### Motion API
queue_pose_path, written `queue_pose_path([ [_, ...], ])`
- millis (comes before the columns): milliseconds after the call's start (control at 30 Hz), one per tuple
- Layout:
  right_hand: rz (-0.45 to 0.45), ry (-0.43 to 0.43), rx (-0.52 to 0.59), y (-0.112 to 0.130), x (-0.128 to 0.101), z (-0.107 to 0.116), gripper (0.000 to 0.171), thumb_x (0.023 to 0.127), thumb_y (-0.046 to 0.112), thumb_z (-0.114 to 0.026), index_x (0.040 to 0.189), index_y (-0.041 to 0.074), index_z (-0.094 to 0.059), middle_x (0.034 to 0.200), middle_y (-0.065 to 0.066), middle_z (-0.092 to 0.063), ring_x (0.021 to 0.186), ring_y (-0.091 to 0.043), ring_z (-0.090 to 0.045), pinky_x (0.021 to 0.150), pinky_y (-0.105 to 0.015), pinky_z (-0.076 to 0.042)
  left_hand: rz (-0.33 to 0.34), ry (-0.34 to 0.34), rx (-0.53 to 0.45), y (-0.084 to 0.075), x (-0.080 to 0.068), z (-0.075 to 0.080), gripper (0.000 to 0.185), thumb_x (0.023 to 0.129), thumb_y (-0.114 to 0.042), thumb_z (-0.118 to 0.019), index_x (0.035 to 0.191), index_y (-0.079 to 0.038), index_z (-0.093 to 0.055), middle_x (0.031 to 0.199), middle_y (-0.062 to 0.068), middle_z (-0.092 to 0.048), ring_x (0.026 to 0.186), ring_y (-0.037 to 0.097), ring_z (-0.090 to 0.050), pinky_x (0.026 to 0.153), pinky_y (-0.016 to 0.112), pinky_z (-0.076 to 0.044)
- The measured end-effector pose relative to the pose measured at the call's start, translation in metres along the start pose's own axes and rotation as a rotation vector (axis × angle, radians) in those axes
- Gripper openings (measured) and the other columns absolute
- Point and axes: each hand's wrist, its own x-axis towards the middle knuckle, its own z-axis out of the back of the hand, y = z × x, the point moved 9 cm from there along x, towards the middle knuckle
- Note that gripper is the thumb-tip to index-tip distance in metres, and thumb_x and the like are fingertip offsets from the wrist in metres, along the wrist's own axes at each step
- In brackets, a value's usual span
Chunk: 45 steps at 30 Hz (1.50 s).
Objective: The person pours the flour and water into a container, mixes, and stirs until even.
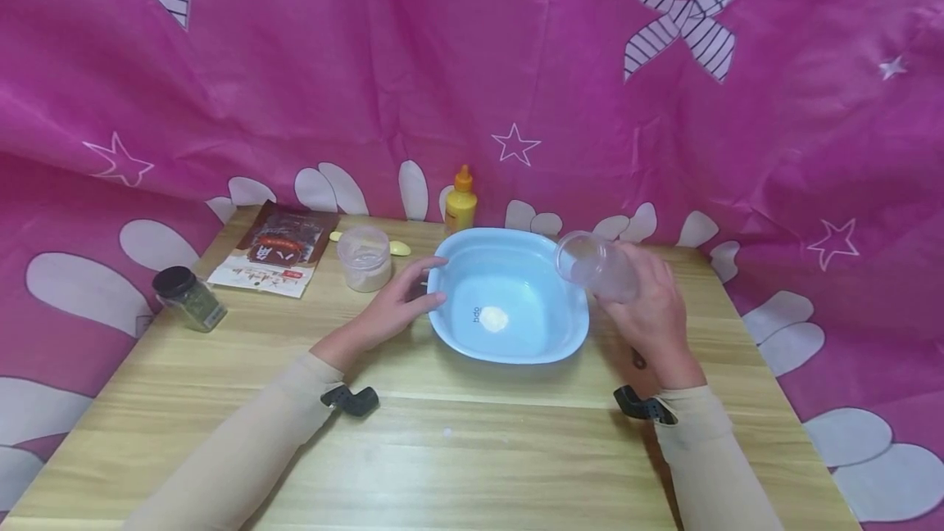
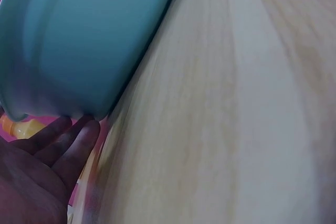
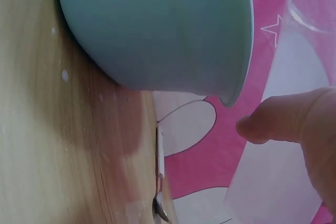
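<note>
Your right hand (image 1: 652, 310) grips a clear plastic cup (image 1: 596, 267), tilted with its mouth over the right rim of the pale blue plastic basin (image 1: 472, 256); a small white heap (image 1: 494, 318) lies on the basin floor. Your left hand (image 1: 401, 297) rests relaxed, fingers (image 2: 79, 142) straight against the basin's left wall. The basin sits mid-bench (image 1: 457, 449), with bare wood in front; a lidded powder tub (image 1: 365, 258) stands just left.

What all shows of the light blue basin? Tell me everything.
The light blue basin is a squarish, round-cornered tub, plastic by its look, standing upright on the wooden table. A small white patch lies on its bottom. The left hand touches its left rim; the right hand holds a tilted clear cup over its right rim.
</note>
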Motion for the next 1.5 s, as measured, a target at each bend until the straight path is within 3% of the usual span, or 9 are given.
queue_pose_path([
  [433, 0.018, 0.062, -0.087, -0.0025, -0.0029, -0.0059, 0.078, 0.077, 0.008, -0.097, 0.147, 0.015, -0.062, 0.14, -0.023, -0.064, 0.129, -0.049, -0.057, 0.104, -0.078, -0.048, -0.01, 0.007, 0.01, 0.0016, 0.0009, -0.0005, 0.06, 0.111, -0.019, -0.069, 0.166, -0.013, -0.046, 0.159, 0.027, -0.055, 0.137, 0.046, -0.064, 0.116, 0.058, -0.056],
  [733, 0.047, 0.056, -0.117, -0.0046, -0.0028, -0.0024, 0.081, 0.076, 0.006, -0.099, 0.148, 0.016, -0.063, 0.14, -0.022, -0.064, 0.132, -0.05, -0.057, 0.109, -0.079, -0.046, -0.013, 0.003, 0.003, -0.0007, 0.0014, -0.0012, 0.06, 0.11, -0.017, -0.069, 0.166, -0.012, -0.046, 0.16, 0.029, -0.054, 0.139, 0.049, -0.062, 0.116, 0.059, -0.055],
  [1500, 0.088, 0.06, -0.172, -0.0066, -0.003, -0.0009, 0.074, 0.079, 0.003, -0.095, 0.146, 0.017, -0.066, 0.143, -0.022, -0.064, 0.135, -0.051, -0.055, 0.106, -0.079, -0.047, -0.023, 0.013, 0.004, -0.0006, 0.0023, -0.002, 0.06, 0.11, -0.017, -0.068, 0.166, -0.011, -0.045, 0.163, 0.028, -0.051, 0.141, 0.049, -0.061, 0.117, 0.059, -0.054],
])
